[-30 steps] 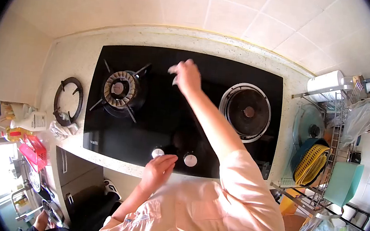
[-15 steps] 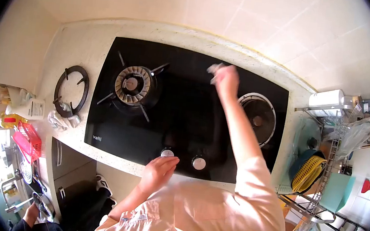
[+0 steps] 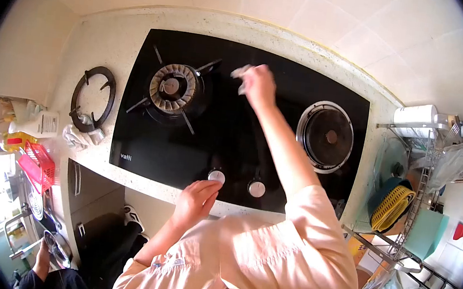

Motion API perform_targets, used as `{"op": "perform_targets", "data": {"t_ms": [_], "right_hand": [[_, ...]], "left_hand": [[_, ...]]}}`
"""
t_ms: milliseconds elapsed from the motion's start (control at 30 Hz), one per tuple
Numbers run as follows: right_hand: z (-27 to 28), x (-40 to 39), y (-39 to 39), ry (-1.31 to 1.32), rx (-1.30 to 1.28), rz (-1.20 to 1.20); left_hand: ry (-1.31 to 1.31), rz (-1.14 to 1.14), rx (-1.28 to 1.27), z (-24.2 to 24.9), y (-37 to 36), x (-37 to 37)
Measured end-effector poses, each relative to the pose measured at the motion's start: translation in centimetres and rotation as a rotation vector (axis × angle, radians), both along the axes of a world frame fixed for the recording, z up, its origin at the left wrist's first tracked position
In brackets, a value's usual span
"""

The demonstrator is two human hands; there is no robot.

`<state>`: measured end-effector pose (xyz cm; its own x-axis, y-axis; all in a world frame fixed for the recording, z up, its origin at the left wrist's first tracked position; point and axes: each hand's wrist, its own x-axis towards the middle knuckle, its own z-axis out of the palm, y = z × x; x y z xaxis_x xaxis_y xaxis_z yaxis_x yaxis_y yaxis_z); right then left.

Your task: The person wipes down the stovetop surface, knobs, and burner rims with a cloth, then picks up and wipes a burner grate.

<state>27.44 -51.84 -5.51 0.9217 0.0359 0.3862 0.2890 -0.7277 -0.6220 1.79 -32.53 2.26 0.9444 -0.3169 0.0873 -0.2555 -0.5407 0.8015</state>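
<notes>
My right hand (image 3: 258,86) is closed round a crumpled white cloth (image 3: 241,75) over the back middle of the black glass hob (image 3: 232,139). My left hand (image 3: 196,197) lies at the hob's front edge beside the left silver knob (image 3: 216,176), its fingers pressed together; whether it grips anything is hidden. The left burner (image 3: 172,87) has four metal supports around it. On the right, the round burner (image 3: 327,137) sits in a silver ring. Between my arms is the right knob (image 3: 256,189).
A black pan support ring (image 3: 77,96) lies on the counter at left, partly on a crumpled cloth (image 3: 82,138). At right stands a wire rack (image 3: 420,181) with yellow baskets (image 3: 392,208). At lower left, another person's hand (image 3: 42,262) shows near a red basket (image 3: 39,166).
My right hand has moved left with the white cloth, away from the right burner. My left hand stays near the left knob. The hob now appears slightly higher in view.
</notes>
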Motion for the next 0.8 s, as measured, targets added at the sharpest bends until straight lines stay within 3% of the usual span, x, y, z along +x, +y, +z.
{"op": "perform_targets", "data": {"t_ms": [67, 133, 200, 267, 333, 400, 433, 500, 633, 700, 800], "right_hand": [[-1.8, -4.2, 0.5, -0.015, -0.048, 0.178], [-0.2, -10.2, -1.5, -0.01, -0.051, 0.227], [-2.1, -15.6, -5.1, 0.084, 0.071, 0.25], [0.4, -17.4, -7.7, 0.041, -0.084, 0.241], [1.4, -15.0, -8.3, 0.175, -0.061, 0.123], [1.4, -8.7, -8.5, 0.145, -0.212, -0.056], [1.1, -5.5, -8.8, 0.007, -0.384, -0.111], [1.1, -0.9, -7.9, -0.2, -0.3, -0.078], [0.7, -1.6, -1.6, -0.076, -0.283, 0.222], [-0.1, -1.4, -2.5, -0.177, -0.27, 0.185], [-0.8, 1.3, -10.8, -0.057, -0.411, -0.24]], "left_hand": [[-0.005, -0.043, -0.027, 1.1, -0.6, 0.1], [-0.025, -0.078, -0.046, 1.7, -0.8, 0.1], [-0.042, -0.079, -0.049, 1.5, -0.6, 0.0], [-0.052, -0.063, -0.072, 1.6, -0.6, -0.2], [-0.027, -0.048, -0.047, 1.6, -0.5, -0.5], [-0.024, -0.058, -0.037, 1.8, -0.5, -0.5], [-0.028, -0.067, -0.033, 1.9, -0.5, -0.6], [-0.041, -0.063, -0.019, 1.5, -0.3, -0.9], [-0.013, -0.049, 0.018, 0.4, -0.2, -1.5], [0.019, -0.061, 0.048, 0.4, -0.2, -1.5], [0.005, -0.036, 0.034, 0.1, 0.1, -1.6]]}}
